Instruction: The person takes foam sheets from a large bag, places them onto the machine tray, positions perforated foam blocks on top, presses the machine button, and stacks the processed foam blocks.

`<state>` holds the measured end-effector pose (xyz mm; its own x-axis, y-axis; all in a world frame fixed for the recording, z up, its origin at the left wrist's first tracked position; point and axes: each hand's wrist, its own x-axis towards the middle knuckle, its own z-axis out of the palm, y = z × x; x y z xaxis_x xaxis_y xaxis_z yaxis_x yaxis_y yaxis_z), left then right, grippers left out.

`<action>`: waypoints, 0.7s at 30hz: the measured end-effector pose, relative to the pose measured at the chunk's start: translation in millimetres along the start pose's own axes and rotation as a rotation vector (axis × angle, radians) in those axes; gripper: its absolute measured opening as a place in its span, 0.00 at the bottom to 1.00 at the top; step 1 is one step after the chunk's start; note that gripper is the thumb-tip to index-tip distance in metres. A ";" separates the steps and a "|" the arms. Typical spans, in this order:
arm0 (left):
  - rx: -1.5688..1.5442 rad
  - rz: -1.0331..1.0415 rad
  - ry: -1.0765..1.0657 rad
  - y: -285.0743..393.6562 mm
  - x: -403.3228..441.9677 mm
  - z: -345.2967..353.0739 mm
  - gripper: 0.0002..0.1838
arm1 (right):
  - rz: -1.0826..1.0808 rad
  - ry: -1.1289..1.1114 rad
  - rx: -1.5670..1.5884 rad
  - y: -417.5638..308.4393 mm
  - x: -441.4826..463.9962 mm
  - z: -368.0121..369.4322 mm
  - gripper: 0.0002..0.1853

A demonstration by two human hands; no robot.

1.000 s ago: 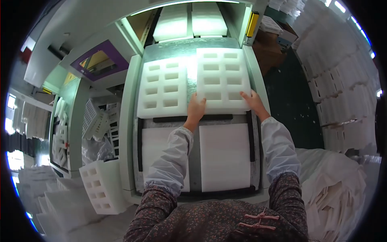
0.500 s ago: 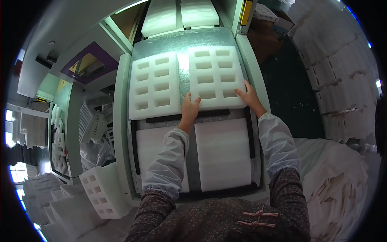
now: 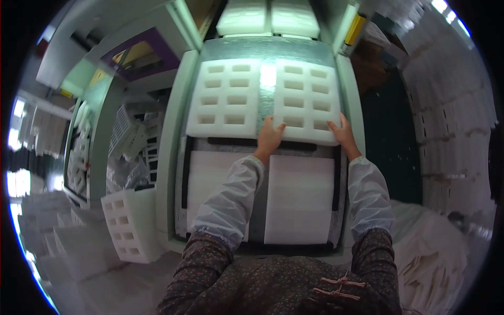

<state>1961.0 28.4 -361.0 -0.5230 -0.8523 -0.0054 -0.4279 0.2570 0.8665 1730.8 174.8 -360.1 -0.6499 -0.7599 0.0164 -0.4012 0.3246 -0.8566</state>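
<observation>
A white foam block with rows of rectangular pockets [image 3: 307, 97] lies on the metal plate [image 3: 231, 48], gripped at its near corners. My left hand [image 3: 270, 135] holds its left near corner, thumb on top. At the right near corner, my right hand [image 3: 344, 137] has its thumb on the top face and its fingers along the side. A matching pocketed block [image 3: 223, 97] lies to the left, untouched, with a gap between the two. Nearer to me, a plain white foam sheet [image 3: 299, 199] and another one [image 3: 206, 176], partly covered by my left sleeve, lie inside black edge strips.
Two more foam blocks [image 3: 295, 18] stand inside the machine at the back. A pocketed block [image 3: 122, 226] leans at the lower left, below a heap of foam scraps [image 3: 126, 134]. Stacked white foam [image 3: 451, 121] lines the right side. A purple-framed window [image 3: 139, 55] is at the upper left.
The view has shifted. The right pocketed block now sits more level with the left one, having moved slightly toward me on the plate. Both hands keep their hold on it.
</observation>
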 end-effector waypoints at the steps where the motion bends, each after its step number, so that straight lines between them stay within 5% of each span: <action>1: 0.012 0.032 -0.001 -2.1 -0.1 0.7 0.27 | -0.009 -0.010 0.074 -3.6 -1.4 -0.5 0.31; 3: -0.084 0.022 -0.041 -5.7 -5.2 1.9 0.28 | 0.080 0.083 0.100 -13.6 -8.6 0.1 0.31; 4: -0.015 0.213 0.155 -16.7 -10.9 14.2 0.29 | 0.064 0.040 0.093 -10.9 -8.0 -1.9 0.31; 6: -0.100 0.304 0.079 33.5 -48.6 -44.8 0.30 | 0.034 0.105 -0.083 34.7 -0.4 -9.0 0.32; 8: -0.059 0.185 0.032 67.7 -95.3 -118.3 0.29 | 0.023 0.152 -0.013 20.3 -16.7 -21.4 0.32; 11: 0.340 0.321 0.487 12.0 -150.7 -217.7 0.25 | 0.009 0.163 0.126 -8.1 -55.6 -27.5 0.30; 15: 0.796 -0.155 0.847 -85.2 -265.2 -352.6 0.21 | 0.025 -0.010 0.017 -64.8 -131.1 4.1 0.27; 18: 1.006 -0.679 0.743 -110.6 -340.2 -386.8 0.25 | -0.059 -0.155 0.034 -69.4 -179.5 51.5 0.24; 21: 1.036 -0.823 0.720 -128.3 -369.6 -385.8 0.29 | 0.030 -0.371 0.215 -146.4 -231.3 88.2 0.24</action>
<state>2493.6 134.7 -277.6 0.4473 -0.8707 0.2045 -0.8909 -0.4540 0.0156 1996.8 253.4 -283.9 -0.3669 -0.9159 -0.1629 -0.2168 0.2544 -0.9425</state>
